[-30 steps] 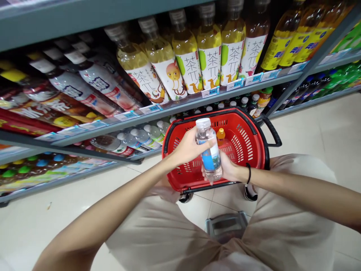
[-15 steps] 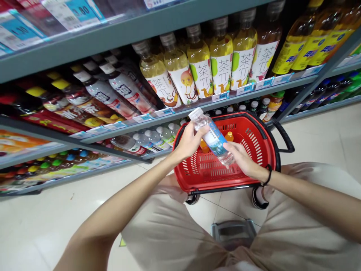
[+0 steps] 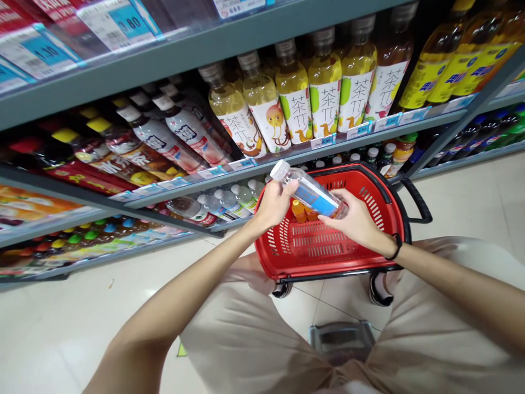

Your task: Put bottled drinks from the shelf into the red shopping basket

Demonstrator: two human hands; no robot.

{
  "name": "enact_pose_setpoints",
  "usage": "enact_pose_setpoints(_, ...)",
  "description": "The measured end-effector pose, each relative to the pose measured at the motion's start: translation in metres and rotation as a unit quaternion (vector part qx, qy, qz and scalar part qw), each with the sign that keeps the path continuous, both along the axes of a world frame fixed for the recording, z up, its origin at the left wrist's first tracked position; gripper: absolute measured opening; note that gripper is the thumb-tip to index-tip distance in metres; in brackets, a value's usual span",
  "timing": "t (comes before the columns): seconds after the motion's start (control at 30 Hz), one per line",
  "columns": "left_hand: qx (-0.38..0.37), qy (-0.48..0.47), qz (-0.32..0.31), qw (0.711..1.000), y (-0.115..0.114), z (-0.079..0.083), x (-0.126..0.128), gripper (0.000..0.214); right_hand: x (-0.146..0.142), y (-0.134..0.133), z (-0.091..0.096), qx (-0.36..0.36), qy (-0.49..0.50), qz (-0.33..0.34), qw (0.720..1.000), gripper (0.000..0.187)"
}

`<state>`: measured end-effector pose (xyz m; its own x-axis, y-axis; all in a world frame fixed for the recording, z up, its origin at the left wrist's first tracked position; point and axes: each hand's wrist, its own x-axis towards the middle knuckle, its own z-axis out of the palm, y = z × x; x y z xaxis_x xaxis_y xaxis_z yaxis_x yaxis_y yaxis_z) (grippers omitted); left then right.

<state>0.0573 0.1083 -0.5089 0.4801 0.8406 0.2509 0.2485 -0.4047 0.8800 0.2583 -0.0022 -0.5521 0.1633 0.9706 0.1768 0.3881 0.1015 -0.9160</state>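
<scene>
Both my hands hold a clear water bottle (image 3: 315, 195) with a white cap and a blue label, tilted above the red shopping basket (image 3: 328, 262). My left hand (image 3: 275, 203) is closed around the neck end, thumb on top. My right hand (image 3: 356, 219) grips the base end, its fingers behind and its thumb below. Under the bottle, small orange bottles (image 3: 299, 212) lie in the basket, partly hidden by it.
The drink shelf (image 3: 229, 167) runs across in front, just beyond the basket, with tea bottles (image 3: 328, 104) in a row. The basket's black handle (image 3: 418, 205) sticks out to the right. A grey stool (image 3: 342, 334) is between my legs on the tiled floor.
The bottle has been turned about its length, so the printed side of the label no longer faces me. My right hand has shifted its grip around the base end.
</scene>
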Motion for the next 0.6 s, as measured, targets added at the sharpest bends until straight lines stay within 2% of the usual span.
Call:
enact_pose_setpoints(0.1,0.049,0.041,-0.027,0.998,-0.005,0.002,-0.001,0.069,0.003,0.003,-0.003,-0.009,-0.026,0.003,1.0,0.057)
enact_pose_setpoints(0.17,0.052,0.061,-0.039,0.996,-0.007,0.004,-0.001,0.062,0.004,0.003,-0.005,-0.028,-0.049,0.009,0.998,0.055)
enact_pose_setpoints(0.27,0.008,0.07,-0.05,0.996,-0.005,0.005,-0.001,0.055,0.008,0.004,-0.004,-0.067,-0.11,0.032,0.991,0.054)
enact_pose_setpoints(0.33,-0.028,0.072,-0.062,0.995,-0.001,0.003,-0.001,0.05,0.014,0.007,-0.001,-0.116,-0.171,0.091,0.974,0.056)
enact_pose_setpoints(0.43,-0.071,0.101,-0.095,0.988,0.005,-0.008,0.0,0.044,0.022,0.013,0.006,-0.196,-0.258,0.235,0.916,0.061)
enact_pose_setpoints(0.5,-0.088,0.146,-0.13,0.977,0.008,-0.022,0.003,0.044,0.024,0.015,0.01,-0.226,-0.318,0.318,0.864,0.051)
enact_pose_setpoints(0.57,-0.079,0.211,-0.169,0.96,0.009,-0.039,0.007,0.043,0.022,0.014,0.014,-0.265,-0.397,0.353,0.805,0.034)
enact_pose_setpoints(0.6,-0.068,0.249,-0.184,0.948,0.01,-0.05,0.009,0.042,0.021,0.013,0.015,-0.289,-0.435,0.349,0.778,0.028)
